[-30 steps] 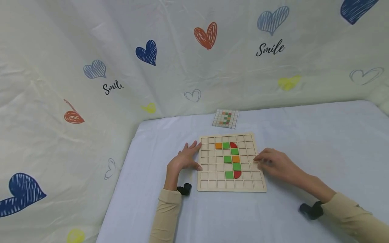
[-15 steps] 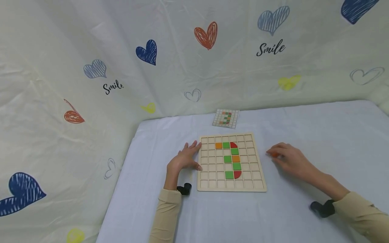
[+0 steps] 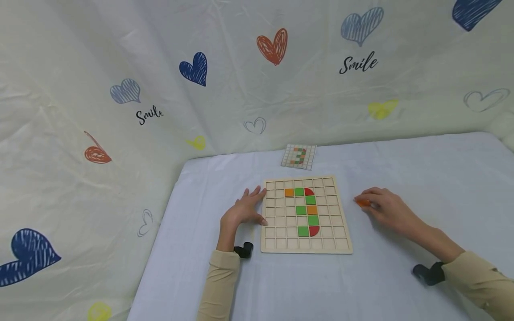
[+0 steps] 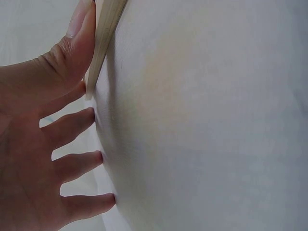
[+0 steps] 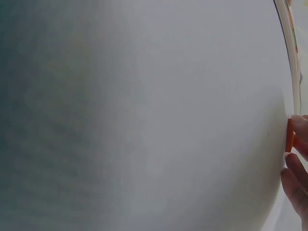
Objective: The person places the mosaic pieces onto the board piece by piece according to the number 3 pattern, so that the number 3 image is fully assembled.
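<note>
A wooden grid board lies on the table with several tiles set in its squares. Among them are an orange square, a green square and red rounded pieces such as the lower red tile. My left hand touches the board's left edge with fingers spread; in the left wrist view its thumb is against the board's side. Right of the board, my right hand pinches an orange tile low over the cloth. In the right wrist view that orange tile shows edge-on between the fingertips.
Behind the board lies a small pattern card printed with a similar coloured figure. A white cloth covers the table. A white curtain with printed hearts hangs behind and to the left. Black wrist cameras sit near both sleeves.
My right hand has drawn away to the right from the board's right edge, and the orange tile in its fingers has come into view. My left hand and the board stay put.
</note>
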A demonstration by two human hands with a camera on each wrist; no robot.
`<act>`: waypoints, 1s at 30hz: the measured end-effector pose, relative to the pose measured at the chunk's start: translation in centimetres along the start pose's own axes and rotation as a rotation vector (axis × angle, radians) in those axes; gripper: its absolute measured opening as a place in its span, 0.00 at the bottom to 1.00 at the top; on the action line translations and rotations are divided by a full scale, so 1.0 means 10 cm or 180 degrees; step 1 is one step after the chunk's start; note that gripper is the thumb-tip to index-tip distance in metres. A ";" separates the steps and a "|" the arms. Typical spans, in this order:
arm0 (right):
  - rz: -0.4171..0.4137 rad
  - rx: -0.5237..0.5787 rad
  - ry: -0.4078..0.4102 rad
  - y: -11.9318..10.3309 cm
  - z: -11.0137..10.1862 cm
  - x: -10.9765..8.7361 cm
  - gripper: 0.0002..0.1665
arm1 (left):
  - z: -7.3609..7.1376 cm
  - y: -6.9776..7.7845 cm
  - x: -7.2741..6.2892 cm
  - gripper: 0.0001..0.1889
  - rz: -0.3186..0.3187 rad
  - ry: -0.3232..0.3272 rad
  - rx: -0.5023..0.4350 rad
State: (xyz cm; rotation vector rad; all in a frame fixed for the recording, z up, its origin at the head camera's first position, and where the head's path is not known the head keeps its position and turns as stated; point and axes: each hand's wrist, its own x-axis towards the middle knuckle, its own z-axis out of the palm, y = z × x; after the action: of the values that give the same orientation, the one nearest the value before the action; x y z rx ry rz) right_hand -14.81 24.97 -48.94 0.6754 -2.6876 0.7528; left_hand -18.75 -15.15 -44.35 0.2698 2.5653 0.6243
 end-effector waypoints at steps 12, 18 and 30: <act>0.0301 0.0022 -0.0121 -0.03 -0.01 -0.01 0.13 | 0.01 -0.01 0.02 0.56 0.0008 0.0000 0.0047; 0.0329 0.0186 -0.0117 -0.04 -0.04 -0.03 0.14 | 0.01 -0.01 0.02 0.56 0.0020 -0.0004 0.0055; 0.0753 0.0888 -0.0672 -0.12 -0.11 -0.01 0.15 | 0.01 0.00 0.00 0.56 0.0005 0.0008 0.0079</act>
State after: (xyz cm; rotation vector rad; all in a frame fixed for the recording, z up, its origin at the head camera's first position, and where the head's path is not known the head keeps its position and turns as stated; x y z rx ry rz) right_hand -13.95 24.76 -47.56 0.5275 -2.9191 1.1960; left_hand -18.74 -15.16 -44.41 0.2796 2.5768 0.5943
